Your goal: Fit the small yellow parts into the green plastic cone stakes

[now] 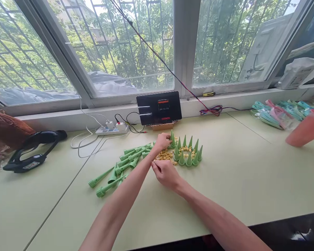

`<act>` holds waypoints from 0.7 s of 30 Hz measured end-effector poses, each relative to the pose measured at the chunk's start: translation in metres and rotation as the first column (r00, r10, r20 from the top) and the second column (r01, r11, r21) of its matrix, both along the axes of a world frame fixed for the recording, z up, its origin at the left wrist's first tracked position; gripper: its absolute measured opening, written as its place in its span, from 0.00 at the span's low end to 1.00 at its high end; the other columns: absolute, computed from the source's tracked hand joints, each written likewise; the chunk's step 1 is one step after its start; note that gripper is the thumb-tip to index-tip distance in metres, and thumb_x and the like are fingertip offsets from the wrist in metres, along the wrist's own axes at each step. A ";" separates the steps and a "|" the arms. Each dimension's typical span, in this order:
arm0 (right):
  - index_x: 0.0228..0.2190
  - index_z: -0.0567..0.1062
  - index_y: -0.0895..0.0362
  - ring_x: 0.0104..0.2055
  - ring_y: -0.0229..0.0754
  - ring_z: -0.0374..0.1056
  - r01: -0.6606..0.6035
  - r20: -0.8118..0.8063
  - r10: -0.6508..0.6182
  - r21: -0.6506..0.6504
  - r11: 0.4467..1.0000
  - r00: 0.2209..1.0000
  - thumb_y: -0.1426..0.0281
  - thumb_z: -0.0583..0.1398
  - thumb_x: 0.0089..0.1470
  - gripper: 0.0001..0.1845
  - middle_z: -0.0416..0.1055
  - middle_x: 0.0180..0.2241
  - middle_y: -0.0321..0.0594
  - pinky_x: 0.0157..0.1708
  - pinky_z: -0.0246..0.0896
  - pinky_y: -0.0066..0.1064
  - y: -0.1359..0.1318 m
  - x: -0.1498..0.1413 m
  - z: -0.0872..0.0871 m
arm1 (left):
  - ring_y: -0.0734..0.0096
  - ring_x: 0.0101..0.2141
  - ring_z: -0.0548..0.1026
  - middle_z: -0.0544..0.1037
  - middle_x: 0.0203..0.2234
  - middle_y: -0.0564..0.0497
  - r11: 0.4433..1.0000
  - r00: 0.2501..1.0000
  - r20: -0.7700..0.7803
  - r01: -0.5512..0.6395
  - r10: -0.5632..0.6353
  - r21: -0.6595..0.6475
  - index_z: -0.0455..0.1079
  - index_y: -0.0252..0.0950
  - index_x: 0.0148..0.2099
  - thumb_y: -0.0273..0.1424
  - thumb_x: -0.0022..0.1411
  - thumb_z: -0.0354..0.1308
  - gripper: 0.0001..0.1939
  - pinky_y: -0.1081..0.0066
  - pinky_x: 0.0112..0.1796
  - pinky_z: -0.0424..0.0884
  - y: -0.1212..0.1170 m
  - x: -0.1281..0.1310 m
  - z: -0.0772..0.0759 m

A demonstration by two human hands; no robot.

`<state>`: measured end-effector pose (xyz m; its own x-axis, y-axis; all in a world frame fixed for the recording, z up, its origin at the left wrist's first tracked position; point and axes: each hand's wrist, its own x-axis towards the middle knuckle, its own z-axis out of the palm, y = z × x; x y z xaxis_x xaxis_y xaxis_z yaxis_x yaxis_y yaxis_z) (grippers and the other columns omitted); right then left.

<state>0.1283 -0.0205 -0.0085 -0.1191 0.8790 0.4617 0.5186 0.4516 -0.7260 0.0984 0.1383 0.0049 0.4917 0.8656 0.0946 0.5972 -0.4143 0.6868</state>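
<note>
My left hand [162, 141] reaches over to the back of a group of green plastic spikes, its fingers closed around an upright green spike [172, 138]. Several more upright spikes [188, 161] form a ring, points up, around small tan pieces [185, 153]. My right hand [166, 173] is nearer the front, thumb and fingers pinched together; what they hold, if anything, is hidden. Just beyond it lies a pile of small tan pieces [166, 155], partly covered by my hands. To the left, longer green spikes [124, 164] with ribbed caps lie loosely heaped.
A tablet showing a timer [159, 108] leans by the window. Left of it are a power strip [112, 129] with cables and a black headset-like strap [36, 153]. At right stand a reddish cup [306, 129] and bagged coloured items [277, 113]. A yellow cutter [208, 94] lies on the sill.
</note>
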 end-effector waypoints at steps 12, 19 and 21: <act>0.20 0.52 0.55 0.20 0.35 0.47 -0.029 -0.018 0.029 -0.029 0.999 0.999 0.64 0.48 0.64 0.21 0.55 0.18 0.32 0.24 0.39 0.30 -0.001 0.000 0.000 | 0.62 0.40 0.79 0.82 0.35 0.48 0.992 0.992 -0.020 0.127 -0.126 0.021 0.79 0.36 0.36 0.24 0.54 0.62 0.07 0.68 0.43 0.74 -0.004 -0.003 0.007; 0.20 0.52 0.55 0.20 0.34 0.47 -0.044 -0.021 0.044 -0.026 0.999 0.999 0.64 0.48 0.65 0.21 0.55 0.17 0.32 0.24 0.39 0.30 0.000 0.000 -0.001 | 0.62 0.41 0.78 0.81 0.36 0.47 0.989 0.988 -0.062 0.144 -0.142 0.033 0.78 0.35 0.38 0.24 0.53 0.61 0.09 0.68 0.43 0.73 0.001 -0.005 0.002; 0.20 0.51 0.55 0.20 0.34 0.46 -0.048 -0.021 0.048 -0.024 0.999 0.999 0.64 0.48 0.65 0.22 0.54 0.17 0.32 0.23 0.39 0.29 -0.001 0.000 -0.002 | 0.61 0.41 0.78 0.81 0.36 0.47 0.988 0.986 -0.080 0.147 -0.144 0.038 0.77 0.35 0.37 0.24 0.51 0.61 0.09 0.66 0.44 0.73 0.000 -0.006 0.005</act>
